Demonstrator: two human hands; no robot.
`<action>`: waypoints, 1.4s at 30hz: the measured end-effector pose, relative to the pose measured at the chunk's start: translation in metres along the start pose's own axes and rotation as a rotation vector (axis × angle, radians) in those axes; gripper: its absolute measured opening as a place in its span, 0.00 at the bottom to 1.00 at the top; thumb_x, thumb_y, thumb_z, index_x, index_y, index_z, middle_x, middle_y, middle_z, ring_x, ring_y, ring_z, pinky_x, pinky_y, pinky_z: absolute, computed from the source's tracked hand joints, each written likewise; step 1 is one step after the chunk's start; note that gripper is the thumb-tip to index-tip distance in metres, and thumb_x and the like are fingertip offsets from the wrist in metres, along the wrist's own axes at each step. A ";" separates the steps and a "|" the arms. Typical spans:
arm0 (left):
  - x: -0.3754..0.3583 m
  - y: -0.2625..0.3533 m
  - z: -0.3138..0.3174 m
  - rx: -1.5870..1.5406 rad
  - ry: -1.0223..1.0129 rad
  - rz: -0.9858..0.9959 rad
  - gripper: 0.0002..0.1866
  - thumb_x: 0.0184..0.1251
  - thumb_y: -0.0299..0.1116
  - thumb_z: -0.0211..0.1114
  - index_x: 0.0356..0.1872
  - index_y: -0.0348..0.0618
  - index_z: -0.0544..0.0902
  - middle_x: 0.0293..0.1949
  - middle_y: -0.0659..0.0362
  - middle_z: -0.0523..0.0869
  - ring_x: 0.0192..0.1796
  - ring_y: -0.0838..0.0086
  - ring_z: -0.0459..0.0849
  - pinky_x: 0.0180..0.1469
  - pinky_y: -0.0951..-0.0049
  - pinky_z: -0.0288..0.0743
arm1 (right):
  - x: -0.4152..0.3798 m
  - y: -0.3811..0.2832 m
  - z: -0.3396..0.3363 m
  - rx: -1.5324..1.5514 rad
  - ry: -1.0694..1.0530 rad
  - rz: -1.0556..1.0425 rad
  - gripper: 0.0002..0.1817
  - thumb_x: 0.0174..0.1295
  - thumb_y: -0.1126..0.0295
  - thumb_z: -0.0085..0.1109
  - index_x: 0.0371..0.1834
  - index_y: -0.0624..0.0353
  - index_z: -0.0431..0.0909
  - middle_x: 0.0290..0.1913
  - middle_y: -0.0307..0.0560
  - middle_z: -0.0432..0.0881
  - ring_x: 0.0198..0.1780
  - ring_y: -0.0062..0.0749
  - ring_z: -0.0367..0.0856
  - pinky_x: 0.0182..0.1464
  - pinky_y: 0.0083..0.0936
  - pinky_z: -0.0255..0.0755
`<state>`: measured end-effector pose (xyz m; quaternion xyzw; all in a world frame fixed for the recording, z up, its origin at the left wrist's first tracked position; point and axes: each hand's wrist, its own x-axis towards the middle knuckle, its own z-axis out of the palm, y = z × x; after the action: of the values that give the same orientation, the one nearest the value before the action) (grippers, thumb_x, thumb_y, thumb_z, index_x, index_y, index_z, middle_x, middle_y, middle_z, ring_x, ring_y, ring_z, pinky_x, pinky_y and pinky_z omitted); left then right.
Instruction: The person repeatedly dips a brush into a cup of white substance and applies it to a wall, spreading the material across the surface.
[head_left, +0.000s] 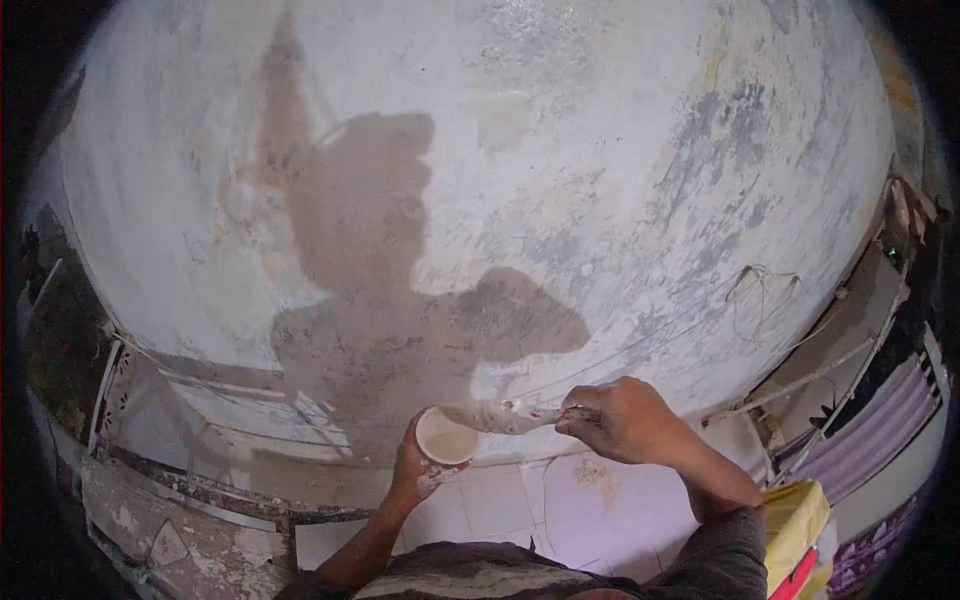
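My left hand [410,470] is wrapped round a small round cup [447,437], held low in front of my body with its pale inside facing up. To its right, my right hand [622,420] is closed on the handle of a whitish, smeared brush-like tool [505,418]. The far end of that tool reaches over the cup's rim. Beyond both hands stands a large wall [620,180] with white, grey and yellowish patches, and my shadow falls across it.
Thin string [762,300] hangs on the wall at the right. Purple curtain-like cloth [880,430] is at the far right, and a yellow item [797,525] lies near my right elbow. Pale tiles [490,500] show below the hands. A worn ledge [190,520] is at lower left.
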<state>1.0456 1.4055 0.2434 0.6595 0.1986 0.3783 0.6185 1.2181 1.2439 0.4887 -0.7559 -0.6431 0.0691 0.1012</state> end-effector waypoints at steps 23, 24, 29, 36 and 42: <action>-0.011 0.006 0.027 0.445 -0.054 0.158 0.43 0.38 0.40 0.81 0.58 0.40 0.69 0.53 0.48 0.76 0.57 0.55 0.74 0.59 0.58 0.69 | 0.045 -0.008 0.072 -0.371 -0.270 -0.237 0.08 0.53 0.68 0.57 0.34 0.56 0.81 0.30 0.54 0.83 0.32 0.49 0.84 0.33 0.44 0.77; -0.012 0.005 0.026 0.420 -0.047 0.187 0.43 0.38 0.40 0.81 0.58 0.40 0.69 0.53 0.48 0.76 0.57 0.55 0.74 0.59 0.58 0.69 | 0.044 -0.007 0.071 -0.359 -0.255 -0.243 0.08 0.53 0.68 0.57 0.33 0.57 0.81 0.30 0.54 0.83 0.32 0.50 0.84 0.33 0.44 0.77; -0.017 0.015 0.025 0.480 -0.032 0.194 0.44 0.38 0.41 0.80 0.59 0.39 0.68 0.54 0.48 0.75 0.57 0.54 0.74 0.59 0.58 0.68 | 0.045 -0.005 0.070 -0.356 -0.247 -0.254 0.08 0.54 0.67 0.56 0.33 0.57 0.81 0.29 0.55 0.83 0.33 0.50 0.84 0.33 0.44 0.77; -0.017 0.012 0.028 0.492 -0.039 0.170 0.43 0.39 0.41 0.80 0.59 0.39 0.68 0.53 0.48 0.76 0.56 0.56 0.76 0.58 0.60 0.70 | 0.044 0.000 0.077 -0.315 -0.248 -0.257 0.10 0.54 0.64 0.60 0.33 0.59 0.82 0.28 0.55 0.83 0.33 0.51 0.84 0.33 0.42 0.76; -0.016 -0.012 0.028 0.295 -0.035 0.146 0.44 0.40 0.41 0.80 0.60 0.38 0.68 0.53 0.47 0.76 0.56 0.57 0.77 0.57 0.61 0.71 | 0.053 0.023 0.079 0.340 -0.165 -0.325 0.18 0.55 0.57 0.65 0.40 0.61 0.83 0.31 0.55 0.84 0.31 0.48 0.83 0.36 0.34 0.75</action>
<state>1.0592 1.3769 0.2290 0.7623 0.1930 0.3774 0.4891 1.2298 1.2979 0.4078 -0.6064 -0.7414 0.2206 0.1841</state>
